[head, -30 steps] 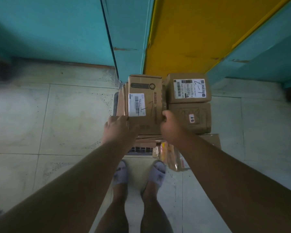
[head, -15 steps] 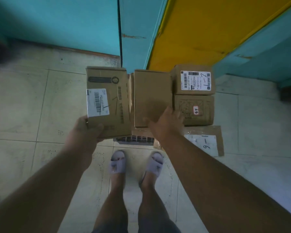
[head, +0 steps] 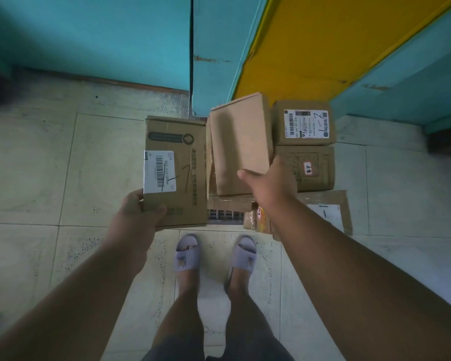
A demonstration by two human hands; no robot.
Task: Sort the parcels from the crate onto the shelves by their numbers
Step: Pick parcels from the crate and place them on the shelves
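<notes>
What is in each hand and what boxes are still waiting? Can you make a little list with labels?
left hand: grips the labelled box, marked with a barcode sticker and a handwritten 7
right hand: holds the plain box, tilted, no label showing
still waiting: sticker box, box with small red-edged tag, flat parcel
crate: only a slotted edge shows under the boxes
floor: pale tiles
feet: in light slippers
</notes>
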